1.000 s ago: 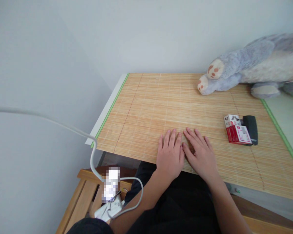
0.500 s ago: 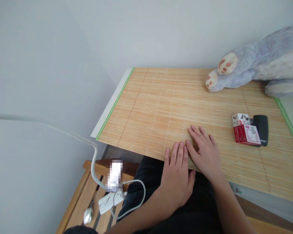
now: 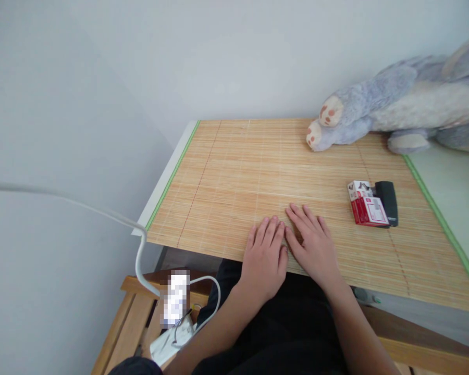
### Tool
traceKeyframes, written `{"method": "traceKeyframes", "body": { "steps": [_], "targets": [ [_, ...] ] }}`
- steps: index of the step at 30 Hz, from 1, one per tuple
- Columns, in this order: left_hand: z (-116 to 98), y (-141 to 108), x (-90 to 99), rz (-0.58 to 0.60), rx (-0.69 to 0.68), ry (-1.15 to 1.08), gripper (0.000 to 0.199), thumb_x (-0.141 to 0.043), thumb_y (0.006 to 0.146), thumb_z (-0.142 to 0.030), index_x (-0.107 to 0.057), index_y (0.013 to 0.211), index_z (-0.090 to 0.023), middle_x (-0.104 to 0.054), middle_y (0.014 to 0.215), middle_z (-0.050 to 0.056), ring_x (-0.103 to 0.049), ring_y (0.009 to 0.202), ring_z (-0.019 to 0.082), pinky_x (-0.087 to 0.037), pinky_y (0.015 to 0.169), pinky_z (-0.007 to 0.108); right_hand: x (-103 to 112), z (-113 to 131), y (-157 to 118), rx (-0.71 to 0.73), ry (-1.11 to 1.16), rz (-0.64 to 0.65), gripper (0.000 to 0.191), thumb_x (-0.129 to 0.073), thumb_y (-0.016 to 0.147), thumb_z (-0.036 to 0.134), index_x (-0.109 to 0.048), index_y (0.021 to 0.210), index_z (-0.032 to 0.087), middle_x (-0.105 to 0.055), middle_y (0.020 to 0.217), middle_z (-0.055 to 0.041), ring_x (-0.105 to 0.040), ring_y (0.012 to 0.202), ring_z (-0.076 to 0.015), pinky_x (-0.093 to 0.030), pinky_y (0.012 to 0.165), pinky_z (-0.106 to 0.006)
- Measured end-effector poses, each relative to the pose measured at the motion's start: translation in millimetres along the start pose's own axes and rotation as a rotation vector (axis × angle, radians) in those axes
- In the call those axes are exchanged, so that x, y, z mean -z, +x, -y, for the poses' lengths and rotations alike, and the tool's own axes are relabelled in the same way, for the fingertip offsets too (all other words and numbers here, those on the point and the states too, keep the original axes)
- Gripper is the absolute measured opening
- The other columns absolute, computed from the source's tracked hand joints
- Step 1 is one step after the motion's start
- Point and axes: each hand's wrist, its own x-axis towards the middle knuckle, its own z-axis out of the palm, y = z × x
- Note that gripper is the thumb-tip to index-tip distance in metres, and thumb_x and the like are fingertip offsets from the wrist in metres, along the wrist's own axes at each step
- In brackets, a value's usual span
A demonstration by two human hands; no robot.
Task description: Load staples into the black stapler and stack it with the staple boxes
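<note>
My left hand [image 3: 263,260] lies palm down at the front edge of a bamboo mat [image 3: 234,182], its fingers stretched out and nothing held. Just right of it, my right hand [image 3: 315,250] rests flat on the same mat with fingers spread, also holding nothing. The fingertips of the two hands are close together. To the right of my right hand stand small red and white boxes [image 3: 369,208], with a black object [image 3: 386,202] against their right side.
A grey plush toy [image 3: 359,107] lies along the wall at the back right. At the lower left, a wooden bench [image 3: 119,323] bears a blurred-out bright item [image 3: 175,299], a white power strip [image 3: 170,341] and cables. A thick white cable [image 3: 89,205] crosses from the left.
The view has shifted rightward, so the mat, boxes and toy appear further left. My left hand has slid forward further onto the mat; my right hand remains flat.
</note>
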Motion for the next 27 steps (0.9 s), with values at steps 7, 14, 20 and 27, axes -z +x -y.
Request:
{"method": "traceKeyframes", "body": {
  "steps": [7, 14, 20, 27],
  "targets": [
    [20.7, 37.8, -0.5, -0.067, -0.028, 0.043, 0.051, -0.039, 0.105, -0.034, -0.037, 0.156, -0.031, -0.03, 0.169, 0.002, -0.018, 0.159, 0.024, -0.017, 0.13, 0.055, 2.1, 2.5, -0.1, -0.019, 0.013, -0.02, 0.054, -0.044, 0.103, 0.035, -0.04, 0.157, 0.035, -0.039, 0.163, 0.0025, -0.026, 0.155, -0.026, -0.018, 0.126, -0.059],
    [27.1, 65.0, -8.1, -0.054, -0.097, 0.015, 0.052, -0.038, 0.105, -0.033, -0.037, 0.157, -0.03, -0.027, 0.17, 0.002, -0.016, 0.159, 0.025, -0.013, 0.129, 0.058, 6.6, 4.5, 3.7, -0.058, 0.081, -0.019, 0.055, -0.047, 0.103, 0.032, -0.038, 0.158, 0.039, -0.038, 0.163, 0.0049, -0.027, 0.155, -0.0264, -0.017, 0.128, -0.058],
    [33.1, 68.7, -7.6, -0.076, -0.066, -0.166, 0.051, -0.041, 0.104, -0.035, -0.04, 0.155, -0.031, -0.035, 0.167, 0.003, -0.022, 0.158, 0.024, -0.008, 0.13, 0.057, 28.9, 0.8, 7.2, -0.065, 0.313, -0.02, 0.047, -0.05, 0.103, 0.035, -0.05, 0.151, 0.038, -0.05, 0.156, 0.0017, -0.039, 0.149, -0.0264, -0.027, 0.126, -0.057],
    [-27.7, 91.6, -28.8, -0.045, 0.131, -0.992, 0.047, -0.034, 0.108, -0.042, -0.042, 0.153, -0.03, -0.044, 0.162, 0.003, -0.038, 0.151, 0.016, -0.032, 0.127, 0.042, 103.9, -115.1, 12.9, -0.35, 0.448, -0.553, 0.051, -0.055, 0.101, 0.05, -0.054, 0.148, 0.032, -0.049, 0.157, -0.0037, -0.038, 0.15, -0.0277, -0.025, 0.127, -0.057]
  ]
}}
